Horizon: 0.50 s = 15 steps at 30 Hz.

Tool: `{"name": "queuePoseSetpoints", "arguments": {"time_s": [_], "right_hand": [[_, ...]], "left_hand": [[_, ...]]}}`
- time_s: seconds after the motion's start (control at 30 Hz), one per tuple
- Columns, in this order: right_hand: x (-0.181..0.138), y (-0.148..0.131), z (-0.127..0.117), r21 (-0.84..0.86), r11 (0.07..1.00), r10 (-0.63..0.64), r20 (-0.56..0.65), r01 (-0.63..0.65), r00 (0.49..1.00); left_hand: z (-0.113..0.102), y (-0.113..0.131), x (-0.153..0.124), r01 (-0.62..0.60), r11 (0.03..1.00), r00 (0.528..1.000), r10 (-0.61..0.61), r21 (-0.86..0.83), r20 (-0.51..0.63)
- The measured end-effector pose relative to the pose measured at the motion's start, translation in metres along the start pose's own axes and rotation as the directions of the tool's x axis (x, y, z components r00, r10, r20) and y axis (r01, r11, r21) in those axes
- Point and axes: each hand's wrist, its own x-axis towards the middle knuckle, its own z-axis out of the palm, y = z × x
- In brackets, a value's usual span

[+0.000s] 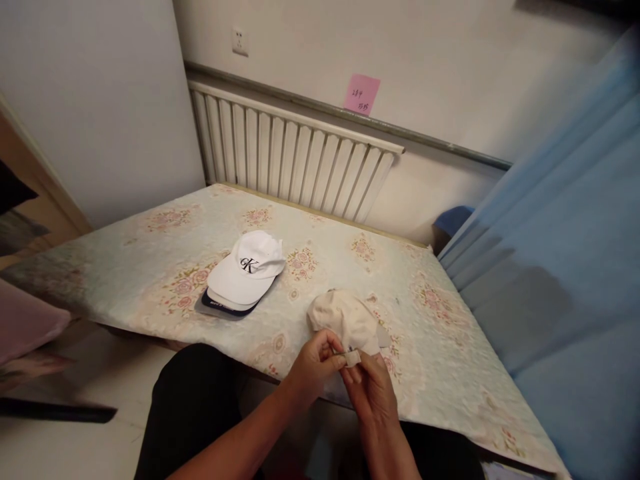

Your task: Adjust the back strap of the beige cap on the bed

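At the bottom centre of the frame, the left hand [314,365] and the right hand [373,393] meet at the near edge of the table [450,360]. Both hands have their fingertips pinched shut on the small strap tab [351,357] at the back of a cream cap [345,321], which lies crumpled on the flowered tablecloth just above the hands, right of centre. Further up and to the left, well apart from it, sits a stack of caps [240,283] with a white one bearing a black logo on top and a dark brim showing beneath. Behind the table, across the upper middle, a white radiator [290,157] runs along the wall, with a pink sticky note [361,95] above it. A blue curtain [565,267] fills the right side.
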Motion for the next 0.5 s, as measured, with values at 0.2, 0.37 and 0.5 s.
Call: {"name": "queuePoseSetpoints", "arguments": {"time_s": [0.2,0.37,0.5], "right_hand": [[-0.0012,-0.003,-0.0037,-0.04,0.999,-0.005,-0.007,0.005,1.0],[-0.0004,-0.0014,-0.004,0.012,1.0,0.016,-0.024,-0.016,1.0],[-0.0012,0.0001,-0.0025,-0.003,1.0,0.02,-0.069,-0.02,0.997]], "left_hand": [[-0.0027,-0.0013,-0.0016,0.0,1.0,0.999,0.001,-0.027,0.042],[0.0018,0.0002,-0.0042,-0.01,0.995,0.995,0.019,-0.096,0.102],[0.0017,0.0006,-0.0043,0.036,0.993,0.994,-0.025,-0.109,0.102]]}}
